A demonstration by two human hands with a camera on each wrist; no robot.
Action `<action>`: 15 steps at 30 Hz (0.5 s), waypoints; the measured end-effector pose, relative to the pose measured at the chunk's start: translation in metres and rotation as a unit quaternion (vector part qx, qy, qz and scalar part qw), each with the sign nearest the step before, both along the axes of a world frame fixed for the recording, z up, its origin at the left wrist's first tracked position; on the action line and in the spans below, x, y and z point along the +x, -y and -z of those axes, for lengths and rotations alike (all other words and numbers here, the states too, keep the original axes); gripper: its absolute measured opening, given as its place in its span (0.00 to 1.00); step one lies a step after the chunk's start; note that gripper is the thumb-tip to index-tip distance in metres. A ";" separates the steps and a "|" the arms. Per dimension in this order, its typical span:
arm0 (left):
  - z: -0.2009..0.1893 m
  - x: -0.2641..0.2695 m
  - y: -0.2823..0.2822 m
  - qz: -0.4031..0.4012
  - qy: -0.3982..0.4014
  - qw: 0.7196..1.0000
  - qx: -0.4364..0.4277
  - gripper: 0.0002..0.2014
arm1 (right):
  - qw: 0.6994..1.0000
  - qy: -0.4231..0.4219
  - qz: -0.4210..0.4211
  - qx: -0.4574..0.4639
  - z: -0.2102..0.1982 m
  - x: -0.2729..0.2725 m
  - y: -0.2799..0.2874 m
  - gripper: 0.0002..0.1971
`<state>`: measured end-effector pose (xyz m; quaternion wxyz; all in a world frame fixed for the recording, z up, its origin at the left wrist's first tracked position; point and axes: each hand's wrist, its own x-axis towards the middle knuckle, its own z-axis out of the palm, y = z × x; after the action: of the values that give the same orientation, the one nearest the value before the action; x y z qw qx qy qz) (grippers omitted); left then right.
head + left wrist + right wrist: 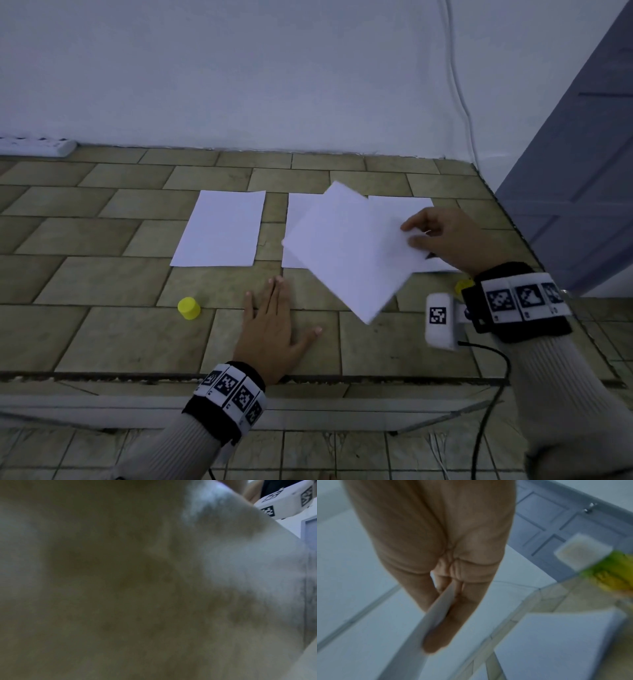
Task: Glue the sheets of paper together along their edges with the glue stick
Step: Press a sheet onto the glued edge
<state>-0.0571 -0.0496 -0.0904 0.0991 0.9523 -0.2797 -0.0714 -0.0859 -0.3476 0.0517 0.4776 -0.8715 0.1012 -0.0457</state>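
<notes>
My right hand [409, 234] pinches a white sheet of paper [346, 250] by one edge and holds it tilted above the tiled surface. In the right wrist view the sheet's edge [436, 609] sits between my thumb and fingers [465, 607]. Under it lie a middle sheet [295, 222] and a right sheet [400, 205], both partly hidden. A separate sheet [219, 228] lies flat to the left. My left hand [274, 318] rests flat on the tiles with straight fingers. The uncapped yellow glue stick [590, 561] lies near my right wrist, and its yellow cap [189, 308] stands left of my left hand.
A white power strip [37, 145] lies at the back left against the wall. A white cable [459, 85] runs down the wall, and a grey door [582, 171] stands at the right. The tiled surface ends at a front edge [308, 378]. A black cable [486, 377] hangs from my right wrist.
</notes>
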 end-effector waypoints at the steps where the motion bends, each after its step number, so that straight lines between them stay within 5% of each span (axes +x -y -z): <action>1: 0.000 0.000 0.000 0.000 0.002 1.000 -0.003 0.54 | 0.998 0.016 0.031 0.042 0.007 0.008 -0.002 0.10; 5: 0.001 0.001 0.000 0.004 0.006 1.000 -0.001 0.53 | 0.985 0.034 0.110 0.125 0.042 0.044 -0.020 0.08; 15: 0.000 0.001 0.000 0.010 0.013 1.000 0.004 0.53 | 0.990 -0.065 0.121 -0.036 0.082 0.085 -0.057 0.15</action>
<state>-0.0565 -0.0496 -0.0907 0.0906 0.9508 -0.2899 -0.0610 -0.0007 -0.2909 -0.0301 0.4290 -0.8708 0.2349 -0.0499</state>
